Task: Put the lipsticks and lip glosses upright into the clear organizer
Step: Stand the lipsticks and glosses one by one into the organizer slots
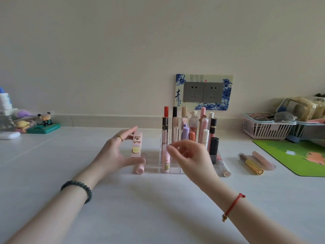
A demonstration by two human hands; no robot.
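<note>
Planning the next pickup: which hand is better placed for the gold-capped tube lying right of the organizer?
Probably right: the right hand sits nearer the gold-capped tube; the left hand grips a pink tube across the organizer.

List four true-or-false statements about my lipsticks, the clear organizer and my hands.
1. The left hand holds a pink box-shaped lipstick with a bear picture upright. True.
2. The gold-capped dark tube stands in the clear plastic organizer. False: it lies on the white table, right of the organizer.
3. A pale pink round tube lies beside that gold-capped tube. True.
4. The green picture mat lies left of the organizer. False: it lies to the right.
</note>
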